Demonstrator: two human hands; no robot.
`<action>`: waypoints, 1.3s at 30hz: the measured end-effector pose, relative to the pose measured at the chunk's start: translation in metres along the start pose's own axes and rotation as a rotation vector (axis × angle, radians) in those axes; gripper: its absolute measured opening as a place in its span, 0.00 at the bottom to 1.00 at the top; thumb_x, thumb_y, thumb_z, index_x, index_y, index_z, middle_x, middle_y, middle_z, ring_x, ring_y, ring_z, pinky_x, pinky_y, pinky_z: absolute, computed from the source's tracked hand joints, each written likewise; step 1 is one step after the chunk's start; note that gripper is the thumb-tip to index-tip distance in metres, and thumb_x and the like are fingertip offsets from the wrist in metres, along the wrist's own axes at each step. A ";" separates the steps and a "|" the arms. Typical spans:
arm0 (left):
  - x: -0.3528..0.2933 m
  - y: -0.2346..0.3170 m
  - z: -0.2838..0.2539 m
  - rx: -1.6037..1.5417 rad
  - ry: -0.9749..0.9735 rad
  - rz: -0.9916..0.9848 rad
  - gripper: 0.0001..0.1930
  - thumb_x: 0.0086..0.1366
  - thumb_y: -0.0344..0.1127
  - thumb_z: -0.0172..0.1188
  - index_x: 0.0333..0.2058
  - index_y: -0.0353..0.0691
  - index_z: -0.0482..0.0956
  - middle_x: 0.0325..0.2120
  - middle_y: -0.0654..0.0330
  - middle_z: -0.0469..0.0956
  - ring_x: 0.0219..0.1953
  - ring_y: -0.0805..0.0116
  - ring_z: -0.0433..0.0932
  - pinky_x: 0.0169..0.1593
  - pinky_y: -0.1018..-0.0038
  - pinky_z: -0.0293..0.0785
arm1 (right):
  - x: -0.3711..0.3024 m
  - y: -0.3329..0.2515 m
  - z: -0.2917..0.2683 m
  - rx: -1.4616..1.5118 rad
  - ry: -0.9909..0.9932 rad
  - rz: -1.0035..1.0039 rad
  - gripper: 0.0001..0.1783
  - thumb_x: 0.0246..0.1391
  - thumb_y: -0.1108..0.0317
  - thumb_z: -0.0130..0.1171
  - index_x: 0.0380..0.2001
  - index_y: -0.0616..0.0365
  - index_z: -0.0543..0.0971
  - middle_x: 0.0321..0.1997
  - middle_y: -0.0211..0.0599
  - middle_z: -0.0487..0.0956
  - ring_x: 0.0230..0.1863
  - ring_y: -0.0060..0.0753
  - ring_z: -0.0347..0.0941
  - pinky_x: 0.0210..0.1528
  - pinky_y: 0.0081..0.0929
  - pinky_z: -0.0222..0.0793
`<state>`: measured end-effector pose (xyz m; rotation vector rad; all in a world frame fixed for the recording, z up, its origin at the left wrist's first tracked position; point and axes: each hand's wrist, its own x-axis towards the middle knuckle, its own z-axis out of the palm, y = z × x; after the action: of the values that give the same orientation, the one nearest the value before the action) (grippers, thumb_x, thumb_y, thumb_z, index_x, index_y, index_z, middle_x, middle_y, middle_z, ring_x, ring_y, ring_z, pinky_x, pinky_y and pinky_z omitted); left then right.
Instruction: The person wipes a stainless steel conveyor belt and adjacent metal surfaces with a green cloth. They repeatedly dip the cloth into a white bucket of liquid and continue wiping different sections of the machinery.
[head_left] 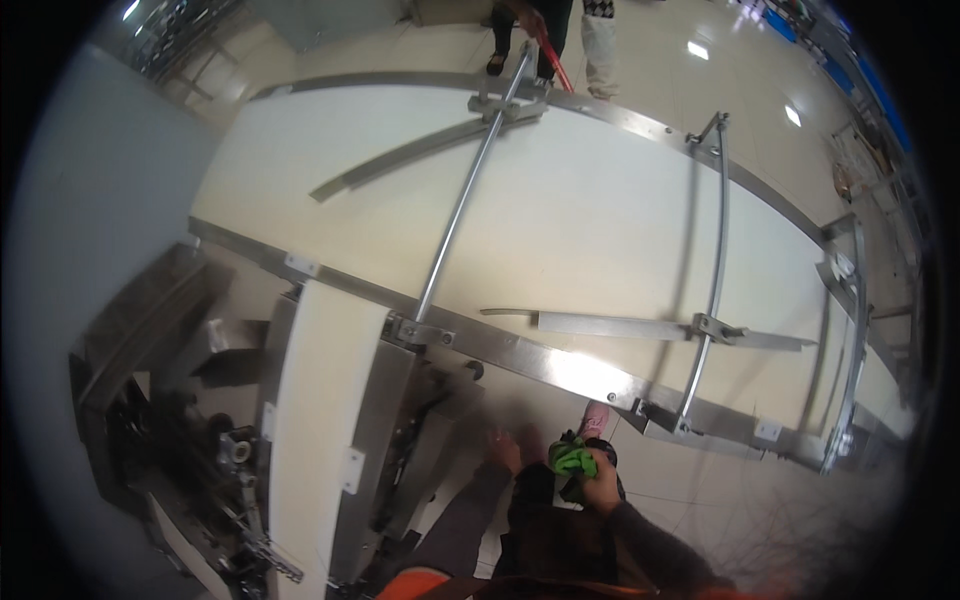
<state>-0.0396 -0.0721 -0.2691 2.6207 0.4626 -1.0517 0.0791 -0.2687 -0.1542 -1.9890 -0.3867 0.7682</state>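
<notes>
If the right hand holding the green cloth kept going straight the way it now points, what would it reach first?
The right hand, closed on the green cloth, points up and ahead toward the conveyor. First in that line is probably the conveyor's steel side rail, just beyond the pink shoe on the floor below. Depth is unclear in this fisheye view.

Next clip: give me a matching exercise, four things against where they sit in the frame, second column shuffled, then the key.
Things:
1. green cloth
2. white conveyor belt
3. left hand
4. pink shoe

Places:
A. on the floor below the belt's steel edge
B. bunched in the right hand
C. empty, beside the cloth
D. across the middle, under metal guide rods

Pairs: 1-B, 2-D, 3-C, 4-A
</notes>
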 end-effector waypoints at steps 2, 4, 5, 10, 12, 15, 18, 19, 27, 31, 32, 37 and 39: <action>0.028 0.002 0.028 0.012 0.119 -0.064 0.19 0.60 0.37 0.50 0.46 0.33 0.78 0.54 0.44 0.71 0.61 0.46 0.64 0.64 0.61 0.59 | -0.010 0.004 -0.007 0.025 -0.001 0.078 0.19 0.47 0.80 0.61 0.45 0.60 0.76 0.41 0.39 0.80 0.46 0.32 0.76 0.50 0.29 0.70; 0.061 -0.011 0.054 0.124 0.251 -0.094 0.19 0.60 0.37 0.49 0.43 0.32 0.79 0.52 0.45 0.73 0.60 0.48 0.65 0.63 0.63 0.60 | -0.008 0.016 -0.006 0.092 -0.005 0.136 0.20 0.48 0.79 0.60 0.47 0.59 0.75 0.42 0.36 0.79 0.46 0.30 0.75 0.51 0.29 0.69; 0.078 -0.015 0.072 0.216 0.310 -0.079 0.18 0.60 0.37 0.49 0.42 0.31 0.80 0.52 0.46 0.73 0.61 0.49 0.65 0.63 0.64 0.60 | -0.010 0.013 -0.008 0.123 -0.005 0.163 0.20 0.49 0.79 0.60 0.48 0.58 0.75 0.43 0.35 0.79 0.46 0.29 0.74 0.51 0.29 0.69; 0.168 -0.066 0.142 -0.136 0.319 -0.300 0.20 0.65 0.39 0.46 0.50 0.33 0.74 0.53 0.47 0.73 0.61 0.53 0.66 0.63 0.57 0.58 | 0.014 0.027 -0.005 0.152 0.005 0.151 0.18 0.50 0.79 0.58 0.47 0.60 0.74 0.42 0.35 0.79 0.45 0.29 0.74 0.50 0.28 0.70; 0.174 -0.078 0.128 -0.043 0.281 -0.268 0.20 0.65 0.39 0.47 0.50 0.34 0.74 0.53 0.48 0.73 0.61 0.53 0.66 0.63 0.56 0.58 | 0.013 0.035 -0.012 0.113 0.027 0.140 0.18 0.50 0.79 0.58 0.46 0.60 0.74 0.41 0.36 0.79 0.45 0.29 0.74 0.50 0.29 0.70; 0.168 -0.093 0.117 -0.013 0.252 -0.230 0.20 0.65 0.39 0.47 0.50 0.35 0.75 0.53 0.48 0.73 0.60 0.53 0.67 0.62 0.55 0.59 | -0.002 0.044 -0.019 0.028 0.033 0.164 0.17 0.50 0.79 0.58 0.46 0.60 0.74 0.41 0.38 0.79 0.45 0.30 0.75 0.50 0.29 0.70; 0.164 -0.099 0.119 0.006 0.230 -0.199 0.19 0.65 0.40 0.47 0.50 0.36 0.75 0.52 0.49 0.74 0.59 0.54 0.68 0.62 0.54 0.60 | -0.015 0.047 -0.031 0.032 0.052 0.210 0.18 0.50 0.79 0.58 0.46 0.60 0.74 0.42 0.39 0.79 0.45 0.31 0.75 0.50 0.29 0.70; 0.167 -0.105 0.114 0.013 0.227 -0.198 0.19 0.65 0.40 0.48 0.50 0.37 0.75 0.52 0.49 0.74 0.59 0.54 0.68 0.61 0.54 0.60 | -0.007 0.043 -0.031 0.069 0.051 0.178 0.18 0.50 0.80 0.58 0.46 0.60 0.74 0.42 0.39 0.79 0.46 0.31 0.75 0.50 0.29 0.70; 0.165 -0.107 0.078 0.050 0.185 -0.144 0.18 0.65 0.41 0.49 0.50 0.40 0.76 0.51 0.51 0.75 0.57 0.55 0.70 0.60 0.51 0.62 | -0.002 0.053 -0.055 0.000 0.029 -0.007 0.20 0.47 0.81 0.58 0.46 0.60 0.74 0.45 0.39 0.77 0.48 0.33 0.74 0.51 0.30 0.69; 0.102 -0.078 0.072 0.245 0.430 -0.040 0.18 0.65 0.41 0.49 0.50 0.42 0.77 0.50 0.52 0.75 0.56 0.55 0.71 0.59 0.50 0.62 | -0.002 0.031 -0.052 0.106 0.009 0.025 0.22 0.44 0.82 0.59 0.46 0.60 0.74 0.45 0.41 0.77 0.48 0.37 0.74 0.51 0.30 0.69; 0.082 -0.067 0.068 0.156 0.400 -0.024 0.18 0.65 0.41 0.49 0.50 0.42 0.77 0.50 0.52 0.75 0.56 0.55 0.71 0.59 0.50 0.63 | -0.002 0.023 -0.049 0.102 -0.008 -0.012 0.23 0.43 0.82 0.59 0.47 0.60 0.74 0.44 0.42 0.77 0.48 0.38 0.74 0.52 0.31 0.69; -0.015 0.003 0.011 -1.155 0.229 -0.029 0.27 0.69 0.53 0.49 0.60 0.43 0.65 0.60 0.53 0.65 0.64 0.54 0.61 0.59 0.55 0.64 | 0.007 -0.045 -0.035 0.163 -0.082 -0.093 0.24 0.41 0.83 0.60 0.47 0.63 0.75 0.43 0.44 0.75 0.45 0.45 0.74 0.49 0.29 0.69; -0.085 0.043 -0.109 -1.880 0.031 -0.143 0.31 0.70 0.55 0.48 0.64 0.44 0.58 0.61 0.57 0.64 0.64 0.57 0.61 0.61 0.59 0.63 | 0.010 -0.089 -0.039 0.155 -0.063 -0.148 0.25 0.41 0.82 0.60 0.48 0.63 0.74 0.44 0.45 0.74 0.46 0.46 0.74 0.48 0.30 0.69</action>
<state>-0.0137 -0.0870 -0.1276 0.8939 0.9584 -0.1745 0.1156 -0.2437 -0.0666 -1.7742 -0.4908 0.7450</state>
